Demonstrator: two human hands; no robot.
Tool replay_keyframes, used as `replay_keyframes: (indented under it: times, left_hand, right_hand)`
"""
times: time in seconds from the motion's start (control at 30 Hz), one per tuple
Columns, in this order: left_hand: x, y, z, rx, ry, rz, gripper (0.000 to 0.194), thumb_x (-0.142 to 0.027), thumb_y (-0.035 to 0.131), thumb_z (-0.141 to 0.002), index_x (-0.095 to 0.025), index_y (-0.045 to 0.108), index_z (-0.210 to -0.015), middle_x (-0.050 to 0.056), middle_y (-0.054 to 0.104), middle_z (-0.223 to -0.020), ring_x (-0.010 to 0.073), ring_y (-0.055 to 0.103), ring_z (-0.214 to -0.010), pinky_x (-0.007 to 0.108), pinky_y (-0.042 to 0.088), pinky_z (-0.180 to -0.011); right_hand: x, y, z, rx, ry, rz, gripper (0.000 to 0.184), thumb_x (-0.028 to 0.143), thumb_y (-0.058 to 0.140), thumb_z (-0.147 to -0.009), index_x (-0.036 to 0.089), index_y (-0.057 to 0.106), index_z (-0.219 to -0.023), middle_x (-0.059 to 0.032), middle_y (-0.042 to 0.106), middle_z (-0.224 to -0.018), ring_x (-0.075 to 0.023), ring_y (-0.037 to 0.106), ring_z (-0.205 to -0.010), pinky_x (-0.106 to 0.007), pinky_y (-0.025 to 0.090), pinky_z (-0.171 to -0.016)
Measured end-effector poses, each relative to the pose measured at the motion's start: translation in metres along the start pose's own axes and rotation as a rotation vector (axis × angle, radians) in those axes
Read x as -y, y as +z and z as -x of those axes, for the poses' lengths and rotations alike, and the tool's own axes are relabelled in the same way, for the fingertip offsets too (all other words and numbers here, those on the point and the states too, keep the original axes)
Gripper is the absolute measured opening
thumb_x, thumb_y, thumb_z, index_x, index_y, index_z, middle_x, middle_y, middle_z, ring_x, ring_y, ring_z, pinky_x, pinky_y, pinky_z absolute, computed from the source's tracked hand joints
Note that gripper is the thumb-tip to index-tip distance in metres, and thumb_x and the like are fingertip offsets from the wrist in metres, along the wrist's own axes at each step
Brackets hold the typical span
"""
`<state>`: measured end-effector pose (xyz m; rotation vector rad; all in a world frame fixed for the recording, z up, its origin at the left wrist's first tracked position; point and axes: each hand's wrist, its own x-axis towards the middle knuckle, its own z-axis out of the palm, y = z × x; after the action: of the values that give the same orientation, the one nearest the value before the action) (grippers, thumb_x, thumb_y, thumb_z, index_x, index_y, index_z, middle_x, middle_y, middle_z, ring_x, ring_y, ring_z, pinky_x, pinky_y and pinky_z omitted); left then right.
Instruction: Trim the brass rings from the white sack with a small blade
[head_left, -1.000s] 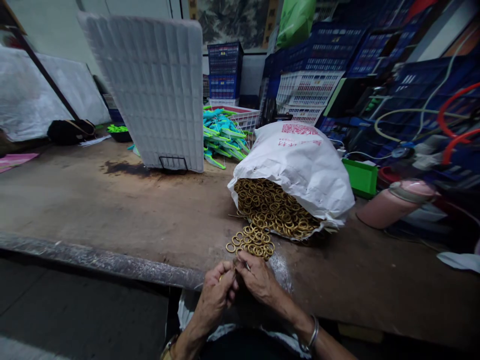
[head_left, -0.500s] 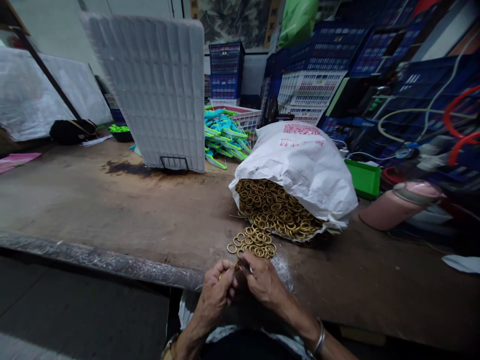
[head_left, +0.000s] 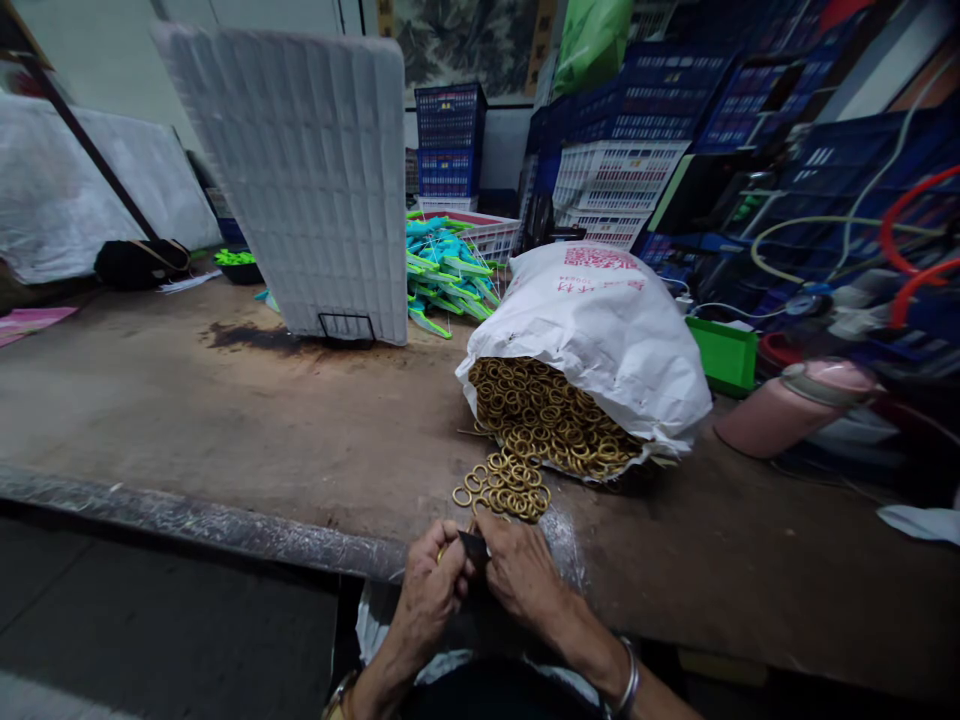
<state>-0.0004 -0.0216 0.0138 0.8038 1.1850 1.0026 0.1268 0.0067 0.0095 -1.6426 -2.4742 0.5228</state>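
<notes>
My left hand is closed at the table's front edge, with a brass-coloured ring showing at its curled fingers. Close beside it, my right hand is also closed, its thumb and forefinger pinched together; what they grip is mostly hidden. A short dark flat piece shows between the two hands; which hand holds it I cannot tell. Just beyond the fingertips lies a small heap of brass-coloured rings. These spill from the open mouth of a white woven sack full of the same rings, lying on its side.
Behind the sack, turquoise and green plastic pieces lie piled beside an upright pale ribbed panel. To the right are a green tray and a pink bottle. Stacked crates stand at the back of the brown table.
The right fingers have shifted slightly, and a dark flat piece now shows between the hands where a brass-coloured ring was glimpsed before. The view has moved very slightly.
</notes>
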Motion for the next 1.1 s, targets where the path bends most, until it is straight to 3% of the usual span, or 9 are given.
replay_keyframes:
  times: [0.23, 0.4, 0.63, 0.77, 0.87, 0.97, 1.1]
  left_hand:
    - [0.000, 0.000, 0.002, -0.013, -0.007, 0.024, 0.035, -0.049, 0.058, -0.065, -0.018, 0.042, -0.064, -0.007, 0.043, -0.050, 0.0031, 0.032, -0.039, 0.014, 0.022, -0.037]
    - [0.001, -0.007, 0.006, 0.043, -0.014, 0.038, 0.031, -0.047, 0.055, -0.071, -0.018, 0.043, -0.067, -0.007, 0.043, -0.051, 0.0026, 0.031, -0.039, 0.013, 0.020, -0.036]
    - [0.010, -0.030, 0.039, 0.369, -0.238, -0.059, 0.029, -0.044, 0.056, -0.072, -0.016, 0.051, -0.073, -0.005, 0.047, -0.047, 0.0025, 0.031, -0.034, 0.014, 0.018, -0.031]
    - [0.041, -0.045, 0.038, 0.264, -0.416, 0.055, 0.031, -0.044, 0.062, -0.063, -0.016, 0.049, -0.068, -0.006, 0.045, -0.043, 0.0024, 0.030, -0.031, 0.014, 0.014, -0.030]
    - [0.057, -0.051, 0.036, 0.127, -0.456, 0.160, 0.032, -0.044, 0.062, -0.063, -0.016, 0.047, -0.066, -0.004, 0.051, -0.052, 0.0020, 0.033, -0.033, 0.013, 0.012, -0.030]
    - [0.056, -0.049, 0.037, 0.098, -0.462, 0.224, 0.034, -0.044, 0.063, -0.063, -0.015, 0.046, -0.062, 0.000, 0.055, -0.060, 0.0019, 0.036, -0.036, 0.013, 0.012, -0.031]
    - [0.039, -0.042, 0.041, 0.192, -0.450, 0.276, 0.032, -0.041, 0.064, -0.064, -0.013, 0.049, -0.061, 0.002, 0.057, -0.060, 0.0020, 0.036, -0.036, 0.014, 0.016, -0.032]
  right_hand:
    - [0.001, 0.000, -0.001, 0.020, 0.011, 0.036, 0.023, 0.007, 0.039, -0.071, 0.018, 0.051, -0.087, -0.0044, 0.065, -0.078, -0.0161, 0.057, -0.068, -0.025, 0.022, -0.054]
    - [0.002, 0.000, -0.005, 0.019, 0.064, 0.106, 0.022, 0.008, 0.038, -0.074, 0.017, 0.053, -0.088, -0.0067, 0.065, -0.077, -0.0166, 0.057, -0.066, -0.026, 0.021, -0.052]
    - [-0.014, -0.008, -0.013, -0.090, 0.126, 0.130, 0.024, 0.003, 0.040, -0.067, 0.017, 0.052, -0.083, -0.0051, 0.062, -0.072, -0.0151, 0.054, -0.061, -0.026, 0.021, -0.052]
    - [-0.011, -0.005, -0.022, -0.151, 0.033, 0.095, 0.028, 0.004, 0.041, -0.065, 0.018, 0.051, -0.087, -0.0034, 0.060, -0.077, -0.0149, 0.052, -0.067, -0.024, 0.025, -0.057]
    - [-0.005, 0.002, -0.030, -0.168, 0.013, 0.124, 0.027, 0.010, 0.042, -0.072, 0.020, 0.050, -0.096, -0.0044, 0.058, -0.091, -0.0158, 0.052, -0.074, -0.025, 0.028, -0.060]
    - [-0.001, 0.008, -0.036, -0.138, 0.048, 0.165, 0.020, 0.018, 0.043, -0.078, 0.023, 0.049, -0.097, -0.0037, 0.054, -0.097, -0.0160, 0.052, -0.075, -0.026, 0.030, -0.062]
    - [-0.001, 0.012, -0.040, -0.073, 0.075, 0.211, 0.024, 0.014, 0.037, -0.081, 0.024, 0.049, -0.099, -0.0040, 0.052, -0.099, -0.0154, 0.052, -0.073, -0.027, 0.033, -0.061]
